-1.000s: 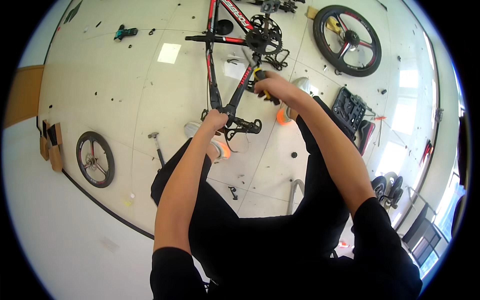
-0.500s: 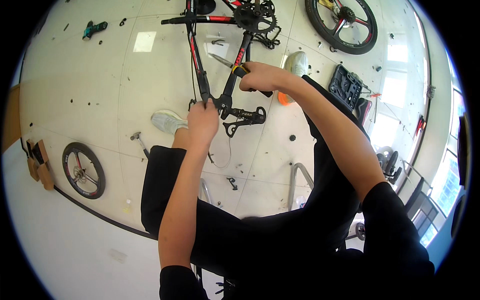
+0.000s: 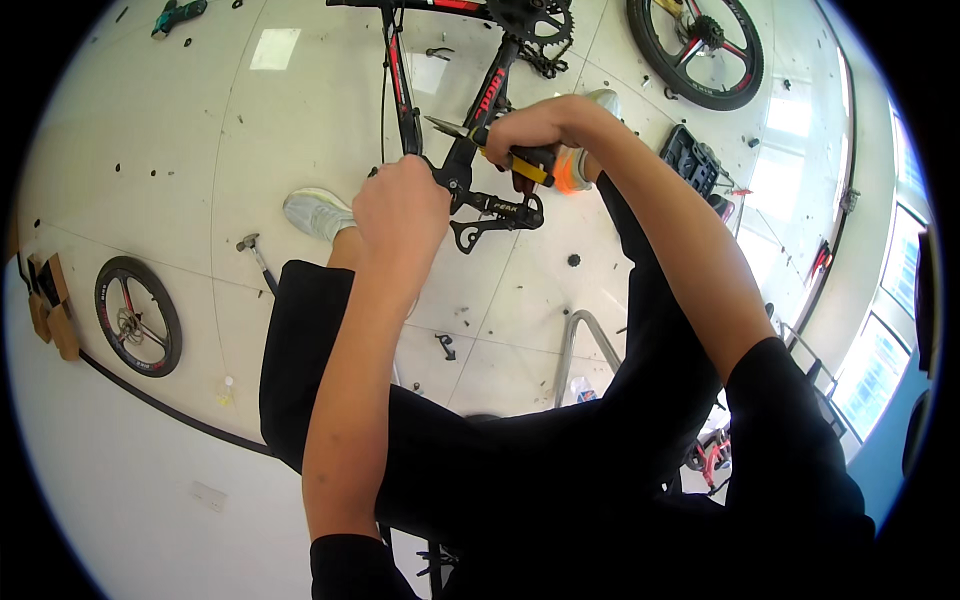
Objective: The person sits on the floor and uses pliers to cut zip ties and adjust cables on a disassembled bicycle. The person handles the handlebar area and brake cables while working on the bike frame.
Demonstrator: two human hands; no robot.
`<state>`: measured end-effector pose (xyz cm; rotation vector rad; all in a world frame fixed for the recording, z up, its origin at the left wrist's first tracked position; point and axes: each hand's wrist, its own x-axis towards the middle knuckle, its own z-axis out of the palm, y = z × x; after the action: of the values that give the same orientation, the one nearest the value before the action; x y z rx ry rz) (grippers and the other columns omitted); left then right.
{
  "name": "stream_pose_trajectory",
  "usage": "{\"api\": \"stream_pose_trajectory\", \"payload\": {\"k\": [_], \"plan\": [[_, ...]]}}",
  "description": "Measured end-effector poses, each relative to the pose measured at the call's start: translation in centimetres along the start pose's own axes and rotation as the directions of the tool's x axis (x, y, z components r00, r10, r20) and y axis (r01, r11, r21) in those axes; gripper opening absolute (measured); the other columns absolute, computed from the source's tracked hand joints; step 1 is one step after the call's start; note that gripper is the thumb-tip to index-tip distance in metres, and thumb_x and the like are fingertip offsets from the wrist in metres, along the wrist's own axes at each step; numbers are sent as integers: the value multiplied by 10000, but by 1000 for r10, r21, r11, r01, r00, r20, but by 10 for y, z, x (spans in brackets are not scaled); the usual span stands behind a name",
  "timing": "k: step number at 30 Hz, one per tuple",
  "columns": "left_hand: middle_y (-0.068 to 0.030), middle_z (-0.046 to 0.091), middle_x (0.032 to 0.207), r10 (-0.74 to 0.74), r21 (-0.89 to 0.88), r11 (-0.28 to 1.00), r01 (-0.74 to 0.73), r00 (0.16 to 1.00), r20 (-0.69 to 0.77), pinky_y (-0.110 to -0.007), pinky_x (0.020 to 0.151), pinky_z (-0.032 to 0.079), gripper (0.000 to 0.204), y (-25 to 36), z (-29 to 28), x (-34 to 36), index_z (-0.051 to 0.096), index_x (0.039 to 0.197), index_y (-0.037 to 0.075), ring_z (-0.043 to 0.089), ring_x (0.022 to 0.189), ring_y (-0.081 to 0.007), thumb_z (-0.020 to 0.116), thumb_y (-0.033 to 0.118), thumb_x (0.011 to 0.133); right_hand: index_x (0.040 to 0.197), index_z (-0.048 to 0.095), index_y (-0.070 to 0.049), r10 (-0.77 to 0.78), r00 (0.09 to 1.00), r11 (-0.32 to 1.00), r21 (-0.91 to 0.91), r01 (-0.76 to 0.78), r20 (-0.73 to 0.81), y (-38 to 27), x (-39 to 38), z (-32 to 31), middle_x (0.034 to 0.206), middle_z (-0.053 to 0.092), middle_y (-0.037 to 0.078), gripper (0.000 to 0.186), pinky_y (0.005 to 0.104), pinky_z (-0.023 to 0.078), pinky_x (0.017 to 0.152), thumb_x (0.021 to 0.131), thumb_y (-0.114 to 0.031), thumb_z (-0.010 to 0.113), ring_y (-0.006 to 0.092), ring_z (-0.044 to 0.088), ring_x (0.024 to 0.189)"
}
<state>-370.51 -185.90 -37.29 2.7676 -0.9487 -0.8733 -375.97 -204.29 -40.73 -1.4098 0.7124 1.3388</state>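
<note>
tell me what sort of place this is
Probably a bicycle workshop, or a room used as one: a bicycle frame without wheels in front of the person, two loose wheels on the tiled floor, and what looks like an open tool case.

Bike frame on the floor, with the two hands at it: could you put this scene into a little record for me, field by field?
Place: pale tiled floor
In the middle: black-and-red bike frame
Right hand: holds yellow-and-black pliers, nose pointing left
Left hand: at the near end of the frame; its fingertips and anything in them are hidden
Wheels: one far left, one upper right
Other tools: hammer at left, power drill at upper left, black tool case at right
</note>
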Motion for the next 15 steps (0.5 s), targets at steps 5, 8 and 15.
{"api": "stream_pose_trajectory", "payload": {"k": [5, 8, 15], "plan": [[-169, 649, 729, -12, 66, 998, 24, 984, -178, -417, 643, 505, 94, -23, -16, 14, 653, 750, 20, 645, 730, -346, 604, 96, 722, 856, 553, -30, 10, 995, 1000, 7, -11, 95, -14, 17, 0, 846, 659, 173, 319, 393, 533, 728, 616, -240, 536, 251, 685, 766], [-151, 650, 723, -22, 94, 995, 44, 976, -218, -406, 612, 494, 66, -31, -29, 26, 658, 727, 36, 644, 718, -339, 608, 78, 724, 847, 546, -28, -38, 992, 996, 88, 27, 122, -16, 14, 0, 858, 657, 194, 317, 395, 533, 730, 627, -255, 537, 266, 685, 780], [-151, 638, 691, 24, 118, 993, 15, 947, -320, -399, 576, 474, 57, -36, -38, 45, 646, 686, 32, 631, 686, -331, 603, 67, 702, 916, 596, 19, -249, 920, 917, 381, 123, 303, 1, 35, -16, 939, 642, 253, 393, 410, 518, 742, 706, -288, 470, 344, 653, 875]]}}
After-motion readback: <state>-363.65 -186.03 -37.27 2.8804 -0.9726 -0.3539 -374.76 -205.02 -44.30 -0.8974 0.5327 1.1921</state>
